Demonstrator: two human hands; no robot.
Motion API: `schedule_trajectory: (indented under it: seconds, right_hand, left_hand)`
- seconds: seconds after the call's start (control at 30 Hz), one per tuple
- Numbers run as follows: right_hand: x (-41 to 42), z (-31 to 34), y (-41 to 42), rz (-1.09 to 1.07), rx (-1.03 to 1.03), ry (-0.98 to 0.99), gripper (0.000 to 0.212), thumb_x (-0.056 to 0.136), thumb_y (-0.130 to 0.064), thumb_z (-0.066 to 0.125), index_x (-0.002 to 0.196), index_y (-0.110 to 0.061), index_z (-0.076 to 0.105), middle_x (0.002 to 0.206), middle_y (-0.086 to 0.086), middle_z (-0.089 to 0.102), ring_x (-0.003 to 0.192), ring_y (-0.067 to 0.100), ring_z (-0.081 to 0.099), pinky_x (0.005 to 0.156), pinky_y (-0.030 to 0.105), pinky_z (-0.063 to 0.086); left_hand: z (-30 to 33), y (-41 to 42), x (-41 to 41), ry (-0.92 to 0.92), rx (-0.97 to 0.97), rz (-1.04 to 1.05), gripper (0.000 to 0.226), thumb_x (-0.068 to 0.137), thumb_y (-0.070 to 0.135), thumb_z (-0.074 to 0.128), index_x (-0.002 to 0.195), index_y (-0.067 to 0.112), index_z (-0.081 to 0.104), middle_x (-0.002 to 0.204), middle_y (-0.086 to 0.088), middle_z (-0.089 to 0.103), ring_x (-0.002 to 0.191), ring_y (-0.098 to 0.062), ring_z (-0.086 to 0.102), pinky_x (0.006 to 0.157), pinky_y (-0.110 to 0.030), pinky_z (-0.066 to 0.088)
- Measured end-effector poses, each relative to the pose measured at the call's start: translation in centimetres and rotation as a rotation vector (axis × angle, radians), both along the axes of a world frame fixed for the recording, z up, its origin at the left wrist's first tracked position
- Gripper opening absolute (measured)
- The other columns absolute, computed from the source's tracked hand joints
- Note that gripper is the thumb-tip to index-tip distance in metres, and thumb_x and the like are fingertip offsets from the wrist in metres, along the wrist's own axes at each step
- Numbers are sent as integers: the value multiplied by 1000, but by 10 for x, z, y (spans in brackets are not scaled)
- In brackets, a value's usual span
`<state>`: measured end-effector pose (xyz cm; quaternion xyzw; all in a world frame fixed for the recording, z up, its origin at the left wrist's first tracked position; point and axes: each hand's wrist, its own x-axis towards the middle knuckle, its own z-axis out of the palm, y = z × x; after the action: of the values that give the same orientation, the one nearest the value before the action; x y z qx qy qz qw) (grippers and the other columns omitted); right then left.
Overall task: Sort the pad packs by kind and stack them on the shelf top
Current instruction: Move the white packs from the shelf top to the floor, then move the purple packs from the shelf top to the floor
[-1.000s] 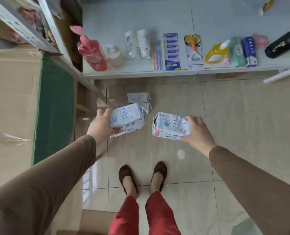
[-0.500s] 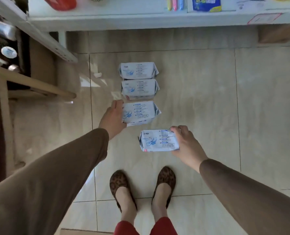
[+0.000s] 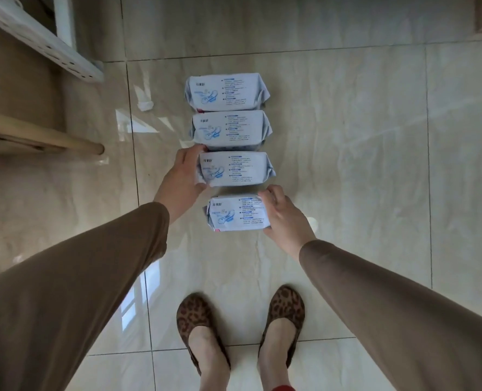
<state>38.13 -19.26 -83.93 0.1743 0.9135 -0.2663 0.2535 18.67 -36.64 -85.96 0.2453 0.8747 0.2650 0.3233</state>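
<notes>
1. Four white-and-blue pad packs lie in a line on the tiled floor [image 3: 347, 165], running away from the person's feet: the farthest pack [image 3: 227, 92], the second pack [image 3: 231, 130], the third pack [image 3: 235, 168] and the nearest pack [image 3: 238, 212].
2. The left hand [image 3: 184, 176] is closed on the left end of the third pack, thumb at its near edge and fingers at its far edge, just beside the second pack.
3. The right hand [image 3: 283, 214] is wrapped round the right end of the nearest pack, fingertips over its top corner and palm against its end.
4. Whether either held pack rests on the floor or sits just above it cannot be told from this view.
5. All four packs carry matching print and look like one kind, so sorting seems done for this group; none is on the shelf top yet. Only a white shelf edge [image 3: 45, 43] shows at upper left.
6. The packs look light and soft, with thin glossy film that should dent under pressure and slip a little.
7. The gathered, sealed ends are crumpled and give poor purchase; the better hold is across the short width, thumb and fingers on opposite long sides.
8. For stacking, the broad flat faces should sit on one another; squeezing too hard could leave an uneven pile.
</notes>
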Motion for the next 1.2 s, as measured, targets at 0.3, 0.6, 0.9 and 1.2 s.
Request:
schedule_trajectory:
  seconds: [0.3,0.6,0.9,1.2]
  right_hand:
    - [-11,19,-17,-134,111,1,67,82,6,57,141,-19,36,147,3,30,110,24,47,73,35,53]
    - [22,182,4,-203,78,-13,60,84,-8,62,138,-22,40,142,2,33,115,26,46,91,34,44]
    - [41,444,41,-391,37,76,55,91,-22,62,140,-15,40,138,9,46,124,30,44,98,39,42]
    - [78,631,115,-392,114,267,62,88,-31,67,142,-17,39,136,9,51,126,30,45,101,41,41]
  left_hand:
    - [33,-27,23,-8,-61,20,67,90,4,61,141,33,29,142,2,33,115,-24,56,95,-42,50]
    - [183,-23,63,61,-226,-106,61,88,13,62,144,16,38,142,-5,44,124,-26,48,96,-37,44]
    - [434,29,81,205,-211,-278,54,86,27,64,136,15,46,132,-5,50,118,-29,46,97,-43,46]
    - [622,126,117,333,-51,-341,57,85,31,66,138,18,49,143,-4,45,132,-27,37,109,-36,33]
